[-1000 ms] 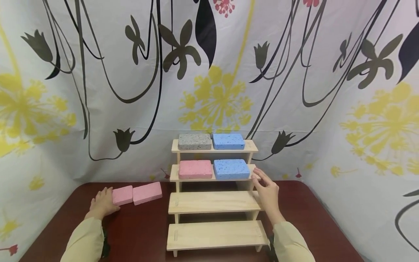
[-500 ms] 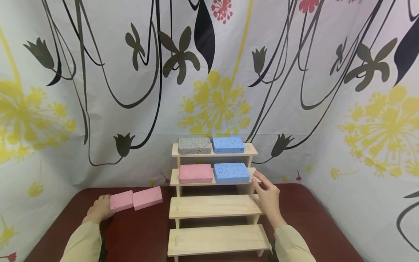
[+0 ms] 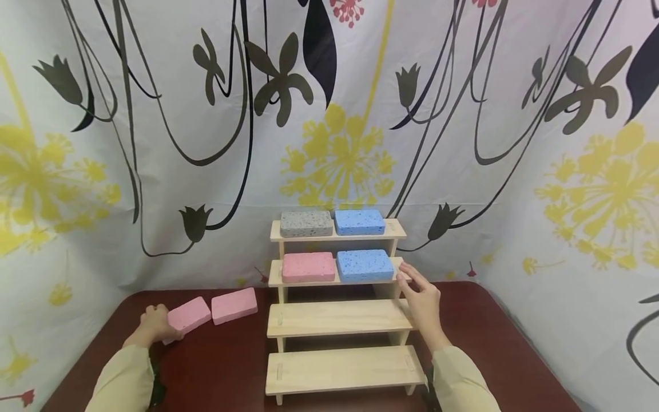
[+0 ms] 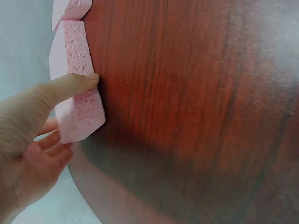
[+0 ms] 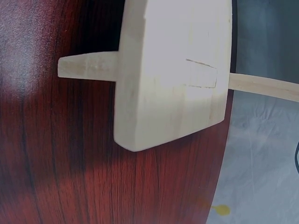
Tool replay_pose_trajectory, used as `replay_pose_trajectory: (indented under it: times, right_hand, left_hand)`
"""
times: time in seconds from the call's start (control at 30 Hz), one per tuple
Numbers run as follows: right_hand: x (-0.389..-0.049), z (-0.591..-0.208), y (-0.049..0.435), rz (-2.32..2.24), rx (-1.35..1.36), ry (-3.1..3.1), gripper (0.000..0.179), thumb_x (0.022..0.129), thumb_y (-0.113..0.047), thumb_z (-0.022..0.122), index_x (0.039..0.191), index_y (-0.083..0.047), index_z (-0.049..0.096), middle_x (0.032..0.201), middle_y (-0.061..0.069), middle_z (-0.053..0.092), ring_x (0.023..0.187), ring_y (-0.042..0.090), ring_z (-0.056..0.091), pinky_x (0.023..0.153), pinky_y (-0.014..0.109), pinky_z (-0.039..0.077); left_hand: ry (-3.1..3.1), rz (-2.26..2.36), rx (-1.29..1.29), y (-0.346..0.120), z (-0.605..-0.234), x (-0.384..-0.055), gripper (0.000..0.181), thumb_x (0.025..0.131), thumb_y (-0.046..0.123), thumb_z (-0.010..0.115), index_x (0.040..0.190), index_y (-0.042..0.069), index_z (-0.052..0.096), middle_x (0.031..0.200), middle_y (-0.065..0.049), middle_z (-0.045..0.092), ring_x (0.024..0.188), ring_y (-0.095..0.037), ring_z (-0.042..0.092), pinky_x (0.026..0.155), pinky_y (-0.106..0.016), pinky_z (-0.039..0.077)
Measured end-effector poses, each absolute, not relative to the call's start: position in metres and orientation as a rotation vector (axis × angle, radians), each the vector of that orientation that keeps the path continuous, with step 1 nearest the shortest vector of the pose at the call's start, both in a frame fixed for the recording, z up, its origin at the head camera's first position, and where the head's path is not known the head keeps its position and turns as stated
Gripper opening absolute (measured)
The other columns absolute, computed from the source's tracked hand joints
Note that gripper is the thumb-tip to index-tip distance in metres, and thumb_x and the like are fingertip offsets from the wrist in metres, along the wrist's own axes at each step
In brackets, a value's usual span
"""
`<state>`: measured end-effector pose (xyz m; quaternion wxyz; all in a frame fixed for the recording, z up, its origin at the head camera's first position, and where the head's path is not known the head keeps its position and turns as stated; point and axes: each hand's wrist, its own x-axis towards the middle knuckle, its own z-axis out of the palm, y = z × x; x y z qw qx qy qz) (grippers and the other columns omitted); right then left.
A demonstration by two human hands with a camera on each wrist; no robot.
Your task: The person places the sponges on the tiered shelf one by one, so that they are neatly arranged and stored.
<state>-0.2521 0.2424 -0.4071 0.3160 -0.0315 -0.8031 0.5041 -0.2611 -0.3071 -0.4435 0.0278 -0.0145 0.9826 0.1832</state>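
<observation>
My left hand [image 3: 153, 326] pinches a pink sponge [image 3: 189, 313] at the left of the dark red table. In the left wrist view the thumb [image 4: 86, 83] presses the pitted side of that sponge [image 4: 79, 112], while the other fingers curl behind it. A second pink sponge [image 3: 234, 305] lies just to its right. My right hand [image 3: 424, 303] is at the right end of a stepped wooden stand [image 3: 340, 316], thumb and fingertips at the second-highest shelf, beside a blue sponge [image 3: 364, 265]. The right wrist view shows a shelf end [image 5: 180, 74] but no hand.
A pink sponge [image 3: 308, 267] shares the second-highest shelf with the blue one. On the top shelf sit a grey sponge [image 3: 306, 224] and another blue sponge [image 3: 359, 222]. Patterned cloth [image 3: 340, 154] hangs behind and at both sides of the table [image 3: 221, 366].
My left hand has taken hold of the nearer pink sponge and drawn it left and toward me, turning it slightly, so a gap shows between the two. My right hand stays at the shelf end.
</observation>
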Motion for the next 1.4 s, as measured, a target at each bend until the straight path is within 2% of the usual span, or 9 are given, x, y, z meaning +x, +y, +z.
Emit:
replay_pose_trajectory:
  times: [0.07, 0.23, 0.3, 0.4, 0.53, 0.77, 1.03, 1.2, 1.4]
  right_hand:
    - [-0.252, -0.408, 0.242, 1.338, -0.082, -2.106, 0.031, 0.081, -0.023, 0.069, 0.11, -0.013, 0.068, 0.116, 0.002, 0.065, 0.112, 0.007, 0.056, 0.087, 0.0, 0.034]
    - [-0.252, -0.408, 0.243, 1.353, -0.074, -2.081, 0.029, 0.081, -0.02, 0.069, 0.109, -0.013, 0.068, 0.116, 0.003, 0.065, 0.1, -0.015, 0.053, 0.083, 0.0, 0.037]
    - [-0.252, -0.408, 0.243, 1.36, -0.061, -2.075, 0.029, 0.081, -0.021, 0.068, 0.109, -0.013, 0.068, 0.116, 0.002, 0.065, 0.098, -0.018, 0.052, 0.08, 0.0, 0.038]
    - [-0.249, -0.401, 0.239, 1.383, -0.043, -2.076, 0.029, 0.081, -0.019, 0.068, 0.109, -0.011, 0.068, 0.116, 0.004, 0.065, 0.108, -0.002, 0.057, 0.081, -0.001, 0.037]
    - [-0.25, -0.401, 0.238, 1.397, -0.042, -2.09, 0.03, 0.082, -0.017, 0.068, 0.111, -0.01, 0.067, 0.118, 0.006, 0.064, 0.114, 0.02, 0.056, 0.083, -0.001, 0.036]
    - [-0.257, -0.409, 0.244, 1.358, -0.07, -2.105, 0.031, 0.081, -0.026, 0.068, 0.11, -0.016, 0.068, 0.117, -0.002, 0.064, 0.106, -0.008, 0.055, 0.084, 0.0, 0.037]
    - [-0.255, -0.405, 0.242, 1.373, -0.083, -2.101, 0.03, 0.081, -0.024, 0.068, 0.11, -0.015, 0.068, 0.117, 0.0, 0.064, 0.107, -0.002, 0.057, 0.081, 0.0, 0.037]
    - [-0.258, -0.405, 0.24, 1.392, -0.043, -2.085, 0.03, 0.082, -0.024, 0.067, 0.11, -0.013, 0.068, 0.116, 0.002, 0.065, 0.103, -0.006, 0.057, 0.081, 0.001, 0.039]
    - [-0.26, -0.407, 0.242, 1.385, -0.052, -2.07, 0.029, 0.081, -0.022, 0.068, 0.109, -0.015, 0.069, 0.115, 0.002, 0.065, 0.097, -0.013, 0.055, 0.078, 0.001, 0.04]
  left_hand:
    - [3.034, 0.585, -0.031, -0.31, -0.441, -0.259, 0.072, 0.058, 0.023, 0.079, 0.096, -0.022, 0.038, 0.089, -0.036, 0.042, 0.083, -0.049, 0.045, 0.075, -0.054, 0.041]
    - [3.021, 0.606, -0.017, -0.315, -0.433, -0.253, 0.07, 0.061, 0.025, 0.078, 0.098, -0.021, 0.04, 0.09, -0.035, 0.044, 0.083, -0.047, 0.046, 0.074, -0.053, 0.04]
    - [3.021, 0.604, -0.011, -0.317, -0.429, -0.251, 0.069, 0.061, 0.025, 0.077, 0.1, -0.02, 0.042, 0.091, -0.034, 0.045, 0.083, -0.045, 0.045, 0.073, -0.052, 0.039]
    - [3.026, 0.594, 0.004, -0.321, -0.426, -0.248, 0.069, 0.06, 0.027, 0.077, 0.1, -0.018, 0.044, 0.091, -0.032, 0.045, 0.082, -0.044, 0.046, 0.071, -0.049, 0.039]
    - [3.036, 0.589, 0.036, -0.323, -0.42, -0.247, 0.07, 0.059, 0.029, 0.078, 0.1, -0.017, 0.045, 0.09, -0.03, 0.047, 0.081, -0.04, 0.047, 0.07, -0.046, 0.04]
    - [3.067, 0.631, 0.123, -0.313, -0.405, -0.246, 0.07, 0.059, 0.032, 0.08, 0.101, -0.014, 0.047, 0.089, -0.025, 0.05, 0.079, -0.031, 0.048, 0.066, -0.04, 0.041]
    - [3.055, 0.674, 0.222, -0.295, -0.383, -0.24, 0.077, 0.06, 0.036, 0.08, 0.108, -0.013, 0.046, 0.093, -0.023, 0.049, 0.082, -0.029, 0.047, 0.067, -0.04, 0.043]
    - [3.041, 0.672, 0.267, -0.283, -0.369, -0.234, 0.073, 0.061, 0.031, 0.08, 0.108, -0.013, 0.046, 0.092, -0.022, 0.049, 0.082, -0.029, 0.047, 0.068, -0.04, 0.044]
    - [3.017, 0.65, 0.344, -0.264, -0.356, -0.232, 0.074, 0.061, 0.035, 0.08, 0.109, -0.011, 0.048, 0.094, -0.019, 0.051, 0.083, -0.026, 0.048, 0.069, -0.037, 0.044]
